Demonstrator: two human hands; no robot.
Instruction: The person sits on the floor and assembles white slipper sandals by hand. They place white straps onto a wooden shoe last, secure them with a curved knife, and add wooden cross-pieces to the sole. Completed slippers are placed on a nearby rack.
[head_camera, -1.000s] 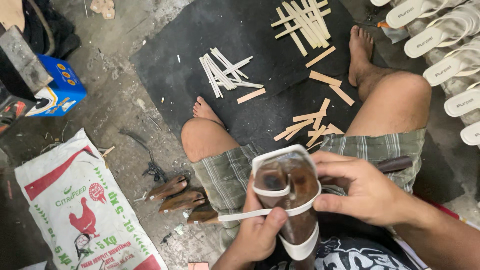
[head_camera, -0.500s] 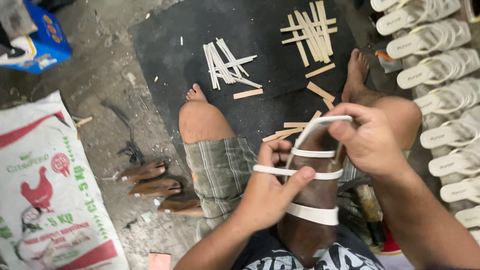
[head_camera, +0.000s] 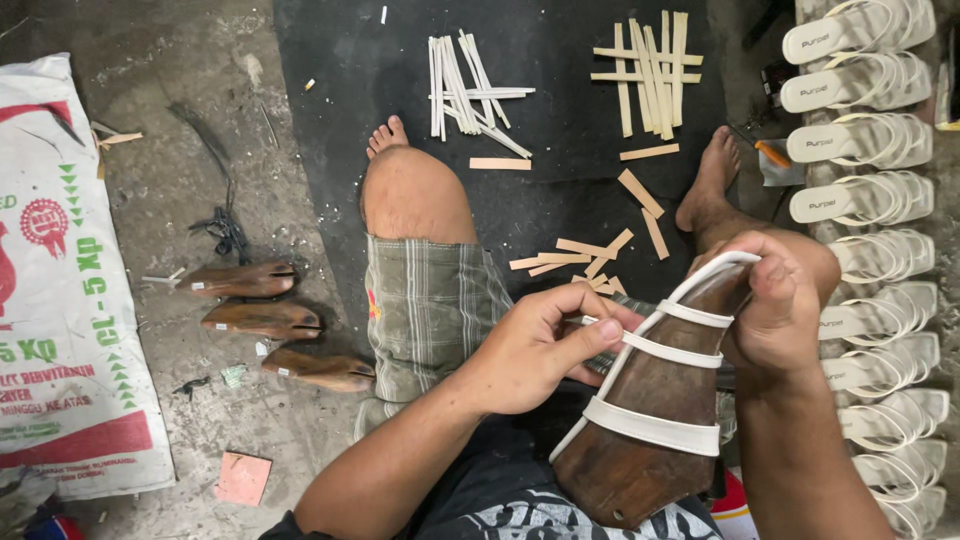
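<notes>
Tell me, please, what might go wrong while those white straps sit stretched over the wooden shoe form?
1. The left hand pinches one thin white strap; it could slip sideways on the wooden shoe form.
2. The right hand grips only the narrow toe end, so the form might twist in the lap.
3. Loose strips lie near the bare foot and could get kicked.

A: What's the person wearing?

B: Plaid shorts (head_camera: 430, 310), grey-green with thin light stripes, a small red and yellow mark at the left hem. Dark T-shirt (head_camera: 520, 500) with a white graphic print at the near edge.

A: Sleeves? Footwear?

B: No sleeves showing, both forearms bare. Left hand (head_camera: 535, 350) and right hand (head_camera: 775, 300) ungloved, no rings or watch. Both feet bare.
</notes>
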